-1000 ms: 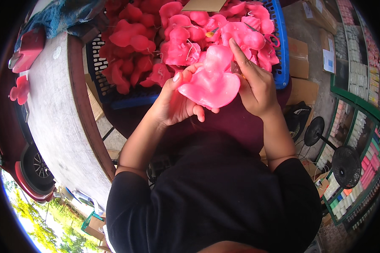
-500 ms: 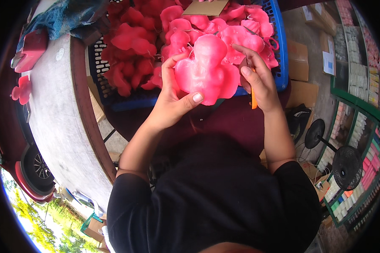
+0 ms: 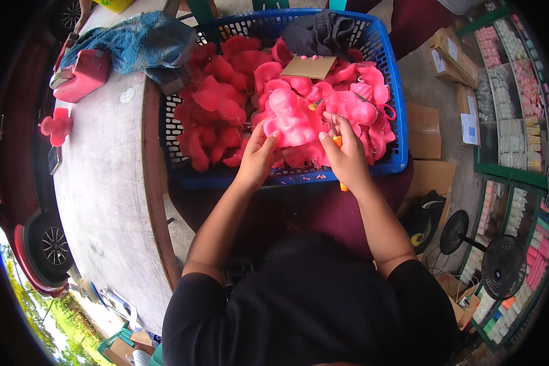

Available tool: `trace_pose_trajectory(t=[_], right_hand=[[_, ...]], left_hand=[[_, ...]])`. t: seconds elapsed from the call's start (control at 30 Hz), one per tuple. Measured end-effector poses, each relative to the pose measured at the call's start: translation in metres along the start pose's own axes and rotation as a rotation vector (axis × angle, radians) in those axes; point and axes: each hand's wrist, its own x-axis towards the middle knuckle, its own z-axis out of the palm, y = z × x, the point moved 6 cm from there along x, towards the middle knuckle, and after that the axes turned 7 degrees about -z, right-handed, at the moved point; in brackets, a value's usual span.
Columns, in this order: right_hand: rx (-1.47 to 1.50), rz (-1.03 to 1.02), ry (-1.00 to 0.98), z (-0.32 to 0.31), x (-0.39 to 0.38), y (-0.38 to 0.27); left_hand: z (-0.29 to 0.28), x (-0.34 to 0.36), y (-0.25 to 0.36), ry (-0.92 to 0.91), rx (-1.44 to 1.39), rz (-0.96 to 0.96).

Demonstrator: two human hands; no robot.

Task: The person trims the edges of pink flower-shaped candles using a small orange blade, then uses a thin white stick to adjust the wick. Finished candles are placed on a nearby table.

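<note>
A lumpy pink figure-shaped candle (image 3: 291, 122) is held over the heap, tilted away from me. My left hand (image 3: 260, 160) grips its lower left side, thumb on top and fingers mostly hidden behind. In my right hand (image 3: 349, 155) is an orange-handled craft knife (image 3: 338, 141), its blade pointing up beside the candle's right side. Beneath both hands, a blue plastic basket (image 3: 399, 131) holds many similar pink pieces (image 3: 216, 100), some with pale wicks. Small pink shavings (image 3: 305, 179) lie on its near rim.
A cardboard piece (image 3: 308, 67) and dark cloth (image 3: 318, 33) rest on the heap. At left, a pale table (image 3: 107, 183) carries a blue rag (image 3: 131, 46), a pink block-like object (image 3: 84, 76) and a pink piece (image 3: 57, 127). Cartons (image 3: 424, 131), a black fan (image 3: 503, 247) and stocked shelves (image 3: 512, 143) stand right.
The candle has moved away from me, lower over the heap, and tilted. Both hands went with it, still holding candle and knife. The view has shifted, showing more of the basket's far side.
</note>
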Motion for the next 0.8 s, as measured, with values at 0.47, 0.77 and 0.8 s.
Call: trace_pose_trajectory(t=[0.47,0.77,0.8], right_hand=[[-0.542,-0.109,-0.407,0.017,-0.029,-0.081],[-0.518,-0.036,-0.499,0.025,-0.04,-0.088],[-0.534,-0.031,-0.511,0.026,-0.042,-0.087]], left_hand=[[-0.013,-0.002,-0.012,-0.067,-0.018,0.008],[-0.012,-0.001,-0.009,-0.134,-0.074,0.057],[-0.013,0.0,-0.01,-0.131,-0.071,0.049]])
